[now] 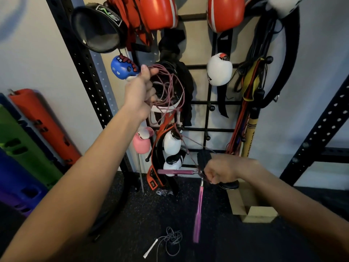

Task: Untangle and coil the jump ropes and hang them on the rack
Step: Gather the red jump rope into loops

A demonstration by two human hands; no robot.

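My left hand (140,91) is raised in front of the black wall rack (207,130) and grips several coiled loops of a thin pink jump rope (171,86). From the coil a strand runs down and right to my right hand (221,172), which is closed on the rope just where its two purple handles join. One purple handle (176,172) sticks out level to the left; the other purple handle (198,212) dangles straight down, blurred. On the dark floor below lies a second, grey jump rope (171,241) in a loose tangle with a white handle (150,248).
The rack holds red pads (158,12), a white glove (219,69), black straps, a blue ball (122,68) and bundled ropes and bands (251,82) at right. Coloured steps (28,148) lean at left. A cardboard box (253,210) sits on the floor beside a black upright (319,133).
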